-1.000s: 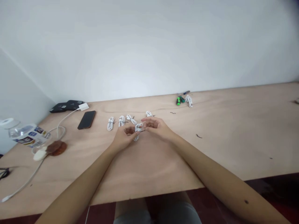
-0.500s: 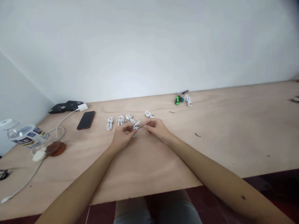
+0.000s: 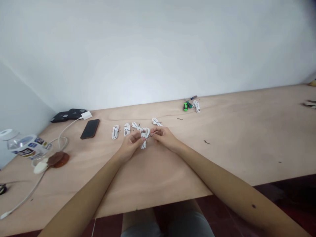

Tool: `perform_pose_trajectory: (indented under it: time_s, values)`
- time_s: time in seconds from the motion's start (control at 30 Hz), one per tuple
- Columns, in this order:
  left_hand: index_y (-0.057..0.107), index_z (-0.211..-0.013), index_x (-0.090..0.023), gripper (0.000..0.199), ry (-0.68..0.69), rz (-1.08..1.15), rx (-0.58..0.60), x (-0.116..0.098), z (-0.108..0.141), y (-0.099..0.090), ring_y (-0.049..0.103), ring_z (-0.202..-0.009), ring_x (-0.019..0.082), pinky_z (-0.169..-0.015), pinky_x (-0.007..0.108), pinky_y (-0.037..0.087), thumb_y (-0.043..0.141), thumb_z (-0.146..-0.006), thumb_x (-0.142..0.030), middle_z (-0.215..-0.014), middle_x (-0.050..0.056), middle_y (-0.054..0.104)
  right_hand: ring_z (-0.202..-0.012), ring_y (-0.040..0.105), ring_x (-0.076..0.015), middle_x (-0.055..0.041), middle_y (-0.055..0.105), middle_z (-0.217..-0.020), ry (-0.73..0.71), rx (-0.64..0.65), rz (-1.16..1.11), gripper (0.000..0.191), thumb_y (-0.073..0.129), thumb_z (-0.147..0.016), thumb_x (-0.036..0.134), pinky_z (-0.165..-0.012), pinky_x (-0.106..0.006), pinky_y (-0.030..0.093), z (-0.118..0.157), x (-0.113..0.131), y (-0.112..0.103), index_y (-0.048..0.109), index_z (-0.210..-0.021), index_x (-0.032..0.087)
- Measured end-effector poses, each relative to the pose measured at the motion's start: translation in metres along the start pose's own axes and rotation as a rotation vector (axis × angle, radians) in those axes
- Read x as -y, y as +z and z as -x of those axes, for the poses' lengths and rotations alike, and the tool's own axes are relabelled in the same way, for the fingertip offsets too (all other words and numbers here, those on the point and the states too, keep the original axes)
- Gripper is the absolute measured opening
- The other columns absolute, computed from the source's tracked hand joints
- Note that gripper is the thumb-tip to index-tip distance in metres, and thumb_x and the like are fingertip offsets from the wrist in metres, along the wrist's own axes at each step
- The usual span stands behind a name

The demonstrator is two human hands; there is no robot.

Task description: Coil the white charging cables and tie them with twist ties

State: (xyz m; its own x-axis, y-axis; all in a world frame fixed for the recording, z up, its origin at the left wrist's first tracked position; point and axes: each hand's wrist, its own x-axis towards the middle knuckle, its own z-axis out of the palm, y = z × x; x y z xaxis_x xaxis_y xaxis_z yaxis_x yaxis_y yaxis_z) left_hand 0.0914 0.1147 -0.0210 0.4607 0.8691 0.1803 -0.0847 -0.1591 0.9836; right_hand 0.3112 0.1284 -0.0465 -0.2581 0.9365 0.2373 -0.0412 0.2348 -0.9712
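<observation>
Fiddling with a cable over a plywood worktop [image 3: 222,158] here, folks. Both grips are closed: the left hand [image 3: 129,146] is clamped on a coiled white cable [image 3: 144,137], and the right hand [image 3: 165,136] is pinching the thin dark tie [image 3: 151,134] coming off it. Four more coiled cables [image 3: 126,129] sit just beyond that cable, a black phone [image 3: 90,129] lies farther left of it, and a green-handled screwdriver [image 3: 185,106] lies well off behind it to the right.
</observation>
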Motion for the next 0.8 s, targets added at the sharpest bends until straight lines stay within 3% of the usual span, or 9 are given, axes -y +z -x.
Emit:
perform_pose_trajectory:
  time_s: [0.17, 0.3, 0.43, 0.57, 0.67, 0.73, 0.8]
  values:
    - [0.077, -0.115, -0.021, 0.038, -0.052, -0.016, -0.025, 0.008, -0.002, -0.003, 0.064, -0.076, 0.017, -0.068, 0.028, 0.053, 0.077, -0.091, -0.050, -0.093, 0.006, 0.074, -0.083, 0.058, -0.0197, -0.0035, 0.064, -0.091, -0.121, -0.043, 0.039, 0.027, 0.074, -0.091, 0.049, -0.075, -0.033, 0.046, 0.001, 0.010, -0.002, 0.067, -0.092, 0.023]
    - [0.074, -0.129, -0.023, 0.051, -0.096, -0.079, 0.020, 0.010, -0.002, -0.006, 0.067, -0.078, 0.019, -0.061, 0.026, 0.048, 0.083, -0.086, -0.049, -0.106, 0.008, 0.077, -0.104, 0.059, -0.0246, -0.0076, 0.065, -0.108, -0.239, -0.081, 0.143, 0.026, 0.076, -0.091, 0.049, -0.094, -0.038, 0.046, 0.004, 0.017, 0.000, 0.070, -0.090, 0.024]
    - [0.065, -0.143, -0.022, 0.069, -0.130, -0.194, 0.123, 0.007, 0.002, -0.007, 0.065, -0.068, 0.018, -0.056, 0.026, 0.043, 0.088, -0.082, -0.041, -0.088, 0.006, 0.077, -0.119, 0.063, -0.0270, -0.0091, 0.071, -0.122, -0.204, -0.113, -0.076, 0.028, 0.078, -0.089, 0.051, -0.102, -0.041, 0.046, 0.003, 0.021, 0.003, 0.069, -0.089, 0.024]
    - [0.070, -0.135, -0.018, 0.060, -0.160, -0.170, 0.093, 0.007, 0.003, -0.006, 0.068, -0.073, 0.018, -0.063, 0.028, 0.048, 0.088, -0.083, -0.042, -0.090, 0.008, 0.078, -0.108, 0.070, -0.0251, -0.0091, 0.078, -0.111, -0.140, -0.321, -0.298, 0.029, 0.080, -0.086, 0.048, -0.095, -0.040, 0.053, -0.003, 0.015, -0.003, 0.066, -0.088, 0.024]
    - [0.074, -0.127, -0.018, 0.051, -0.153, -0.018, 0.010, 0.012, 0.001, -0.007, 0.071, -0.082, 0.019, -0.073, 0.029, 0.051, 0.086, -0.085, -0.043, -0.106, 0.010, 0.080, -0.075, 0.068, -0.0191, -0.0035, 0.074, -0.080, -0.069, -0.432, -0.169, 0.023, 0.079, -0.080, 0.039, -0.073, -0.032, 0.053, -0.008, 0.005, -0.014, 0.065, -0.083, 0.021]
    - [0.074, -0.124, -0.019, 0.048, -0.141, 0.103, -0.067, 0.015, -0.002, -0.009, 0.071, -0.084, 0.019, -0.077, 0.029, 0.051, 0.087, -0.084, -0.043, -0.108, 0.009, 0.080, -0.059, 0.059, -0.0161, 0.0012, 0.066, -0.064, 0.014, -0.383, -0.010, 0.016, 0.075, -0.078, 0.033, -0.060, -0.029, 0.047, -0.009, -0.002, -0.019, 0.065, -0.082, 0.021]
    - [0.074, -0.123, -0.019, 0.048, -0.137, 0.185, -0.121, 0.018, -0.004, -0.010, 0.073, -0.090, 0.020, -0.083, 0.030, 0.051, 0.088, -0.083, -0.042, -0.107, 0.009, 0.080, -0.061, 0.061, -0.0176, -0.0003, 0.068, -0.067, 0.033, -0.264, 0.156, 0.010, 0.071, -0.078, 0.028, -0.062, -0.030, 0.048, -0.008, -0.005, -0.021, 0.068, -0.083, 0.020]
